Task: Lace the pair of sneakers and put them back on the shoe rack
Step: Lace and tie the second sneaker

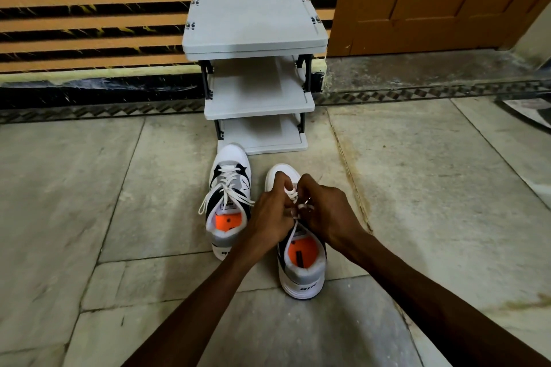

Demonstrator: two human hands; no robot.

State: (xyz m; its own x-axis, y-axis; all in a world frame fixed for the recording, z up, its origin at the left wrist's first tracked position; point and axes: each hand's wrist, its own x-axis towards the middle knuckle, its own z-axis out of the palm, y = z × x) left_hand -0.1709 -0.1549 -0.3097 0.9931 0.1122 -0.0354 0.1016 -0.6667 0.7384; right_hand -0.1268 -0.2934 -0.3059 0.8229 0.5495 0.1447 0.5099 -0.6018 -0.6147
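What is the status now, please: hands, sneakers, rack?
Left hand and right hand both pinching the lace on right sneaker. Left sneaker laced, on floor. Shoe rack shelves bare, path open.

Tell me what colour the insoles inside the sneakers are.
Bright orange, on both insoles, clearest in the head view looking down into the sneakers.

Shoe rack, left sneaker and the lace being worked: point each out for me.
shoe rack (253, 21): head view, top shelf surface.
left sneaker (231, 158): head view, white toe cap.
lace (293, 231): head view, strand below the hands.
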